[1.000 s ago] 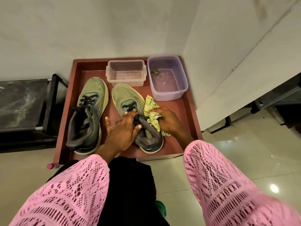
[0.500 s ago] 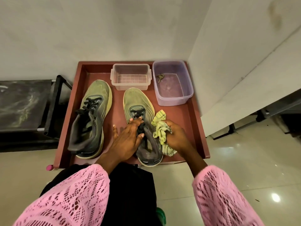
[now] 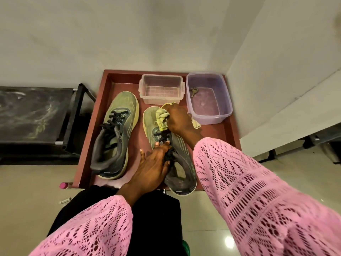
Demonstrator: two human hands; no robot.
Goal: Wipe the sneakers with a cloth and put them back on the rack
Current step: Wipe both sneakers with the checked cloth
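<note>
Two olive-green sneakers with grey heels lie toe-away on a reddish-brown rack top point(image 3: 229, 133). The left sneaker point(image 3: 118, 130) rests untouched. My left hand point(image 3: 153, 167) presses on the laces and tongue of the right sneaker point(image 3: 181, 174), holding it steady. My right hand point(image 3: 178, 120) grips a crumpled yellow-green cloth point(image 3: 161, 118) and presses it on that sneaker's toe. Part of the cloth sticks out to the right of my hand.
A clear plastic box point(image 3: 161, 89) and a purple plastic tub point(image 3: 208, 97) with a key inside stand at the back of the rack. A black bench point(image 3: 35, 113) sits to the left. White walls close in behind and on the right. A pink-capped object point(image 3: 63, 185) lies on the floor.
My right hand has carried the cloth forward from the side of the right sneaker's middle up onto its toe. My left hand stays on the laces.
</note>
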